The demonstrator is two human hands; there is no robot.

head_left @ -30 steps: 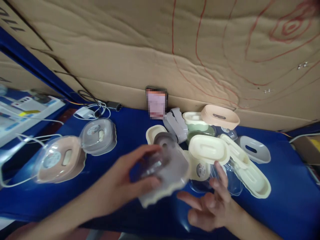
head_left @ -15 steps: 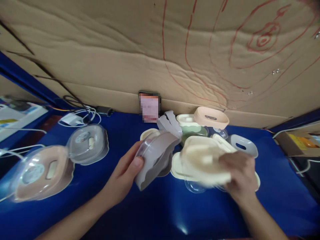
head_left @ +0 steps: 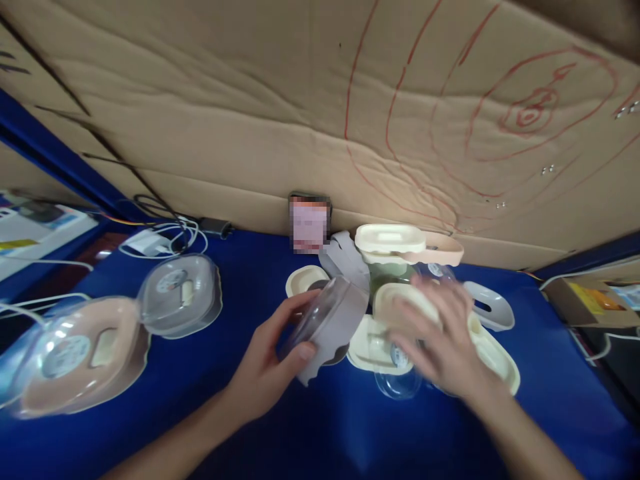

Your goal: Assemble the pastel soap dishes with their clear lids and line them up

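Note:
My left hand (head_left: 265, 373) grips a grey soap dish with a clear lid (head_left: 333, 327), tilted on its edge above the blue table (head_left: 210, 413). My right hand (head_left: 445, 347) is blurred, fingers spread, over a pile of cream trays (head_left: 395, 300) and clear lids (head_left: 397, 383), with nothing held. A cream tray (head_left: 390, 238) lies on top of a green dish at the back of the pile, beside a pink tray (head_left: 443, 250).
Two closed dishes lie at the left: a pink one (head_left: 85, 353) and a grey one (head_left: 180, 297). White cables (head_left: 160, 240) lie by the cardboard wall (head_left: 300, 133). A pale grey tray (head_left: 493, 313) sits right of the pile, a cardboard box (head_left: 595, 300) at far right.
My right hand picked up a cream tray, set it on the green dish at the back, and came back over the pile. My left hand tilted the grey dish upright.

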